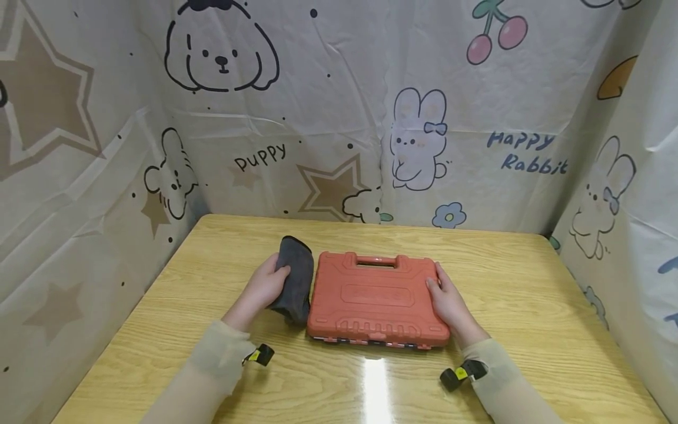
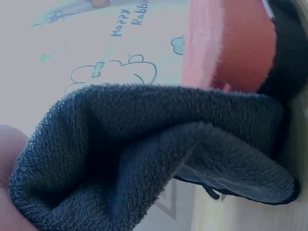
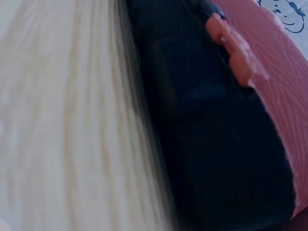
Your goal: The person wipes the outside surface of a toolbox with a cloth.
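A red plastic tool case [image 1: 377,297] with a black lower half [image 3: 226,159] lies on the table, its carry handle toward the back wall. To its left my left hand [image 1: 263,284] grips a folded dark grey fleecy cloth [image 1: 298,277], thumb on the near face. In the left wrist view the cloth [image 2: 144,139] hangs in loose folds close to the case, with a dark trim along one edge. My right hand [image 1: 449,297] holds the case's right side, thumb over the lid's edge. The fingers under that side are partly hidden.
The wooden table [image 1: 503,294] extends around the case on all sides. Printed fabric curtains [image 1: 328,118] enclose it at the back, left and right. A glossy light reflection [image 1: 376,388] lies in front of the case. Small black cameras [image 1: 261,354] sit on both wrists.
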A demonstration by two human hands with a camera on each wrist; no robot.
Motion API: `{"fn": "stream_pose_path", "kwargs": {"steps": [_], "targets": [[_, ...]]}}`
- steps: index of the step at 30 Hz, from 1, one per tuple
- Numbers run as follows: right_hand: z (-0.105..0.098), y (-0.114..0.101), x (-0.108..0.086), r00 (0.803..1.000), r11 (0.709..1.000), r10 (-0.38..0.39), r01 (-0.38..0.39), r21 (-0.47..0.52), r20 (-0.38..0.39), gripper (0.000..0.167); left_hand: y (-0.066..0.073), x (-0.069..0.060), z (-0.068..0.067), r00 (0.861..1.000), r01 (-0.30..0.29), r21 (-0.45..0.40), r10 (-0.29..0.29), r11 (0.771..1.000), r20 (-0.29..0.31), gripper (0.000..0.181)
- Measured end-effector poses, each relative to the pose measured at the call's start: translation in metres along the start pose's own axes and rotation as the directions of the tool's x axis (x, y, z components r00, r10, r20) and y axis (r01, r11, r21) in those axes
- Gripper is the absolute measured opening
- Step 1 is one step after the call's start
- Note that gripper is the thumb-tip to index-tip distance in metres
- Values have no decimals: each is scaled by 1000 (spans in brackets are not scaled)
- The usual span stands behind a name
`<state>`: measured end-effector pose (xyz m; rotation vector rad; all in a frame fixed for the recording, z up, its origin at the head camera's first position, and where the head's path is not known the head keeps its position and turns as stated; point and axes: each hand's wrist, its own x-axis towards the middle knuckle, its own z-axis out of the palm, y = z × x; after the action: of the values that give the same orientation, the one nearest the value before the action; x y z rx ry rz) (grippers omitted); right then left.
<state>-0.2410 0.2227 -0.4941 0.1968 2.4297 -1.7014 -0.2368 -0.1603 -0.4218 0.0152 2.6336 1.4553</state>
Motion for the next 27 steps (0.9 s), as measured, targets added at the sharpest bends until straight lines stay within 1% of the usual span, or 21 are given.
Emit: {"fn": "stream_pose_path", "kwargs": {"steps": [4,7,13,17,21,24,27], "targets": [[0,0,0,1000,1000,-5,5,10,-2,65,8,-2,-2,1000,2,-73,-2,997,-7,56],[1,0,-1,1000,1000,-6,6,23,-3,65,16,-3,-5,1000,-7,-129,7,992,3,56],[1,0,0,1000,998,0,1,69,-13,65,30,-4,-9,998,-30,-249,41,968,41,52],[2,0,0,1000,992,6,-5,124,-5,65,38,-5,-11,994,-41,-319,70,947,81,55],[1,-1,-1,1000,987,22,-21,158,-7,64,43,-6,-12,989,-46,-378,95,925,112,55],[-1,-2,-2,999,983,33,-31,182,-9,64,47,-7,-10,985,-43,-432,111,901,133,55],[-2,-5,-4,999,984,22,-16,175,-35,64,51,-8,-5,978,-39,-500,135,865,158,56]]}}
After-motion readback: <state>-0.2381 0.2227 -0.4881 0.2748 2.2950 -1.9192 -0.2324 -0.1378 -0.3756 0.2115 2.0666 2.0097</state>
